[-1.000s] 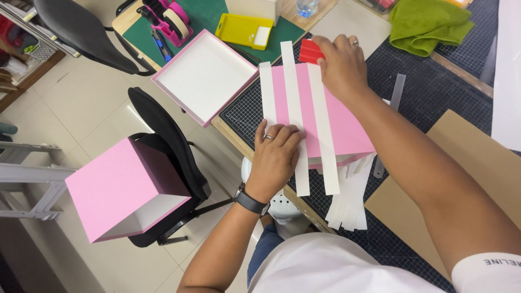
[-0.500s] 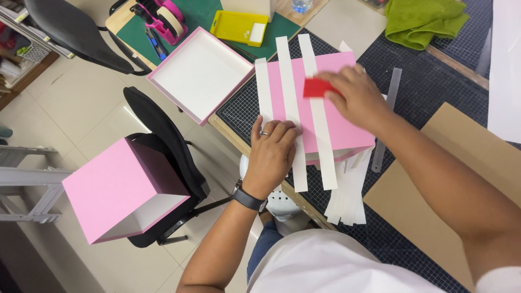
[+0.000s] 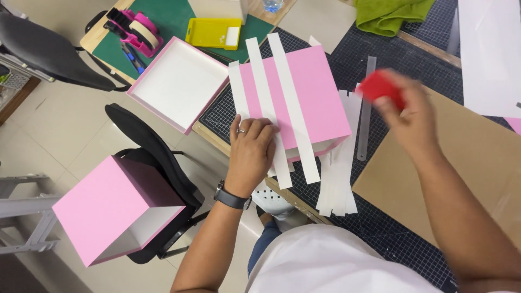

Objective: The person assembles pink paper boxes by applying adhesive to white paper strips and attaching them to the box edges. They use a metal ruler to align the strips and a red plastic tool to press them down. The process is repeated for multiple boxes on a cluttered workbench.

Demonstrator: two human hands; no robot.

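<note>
A pink box point(image 3: 315, 97) lies flat on the gridded cutting mat point(image 3: 412, 59) on the tabletop, with three white paper strips point(image 3: 290, 108) laid across its top face, side by side with gaps of pink between them. Their long axes run from the far edge toward the person, and the near ends overhang the box's front edge. The left hand point(image 3: 251, 154) presses flat, fingers spread, on the near left corner of the box, covering the lower ends of the two left strips; it grips nothing. The right hand point(image 3: 404, 116) is blurred, lifted off to the right of the box above a brown cardboard sheet point(image 3: 477, 157), and closed around a small red tool point(image 3: 380, 87). So the strips lie to the left of that hand, and the left hand is the nearer one. More loose white strips point(image 3: 339, 179) lie just right of the box. A clear plastic ruler point(image 3: 366, 108) sits beside them. Farther left are an open pink-edged lid point(image 3: 176, 84), a pink tape dispenser point(image 3: 135, 30) and a yellow tray point(image 3: 214, 33).
</note>
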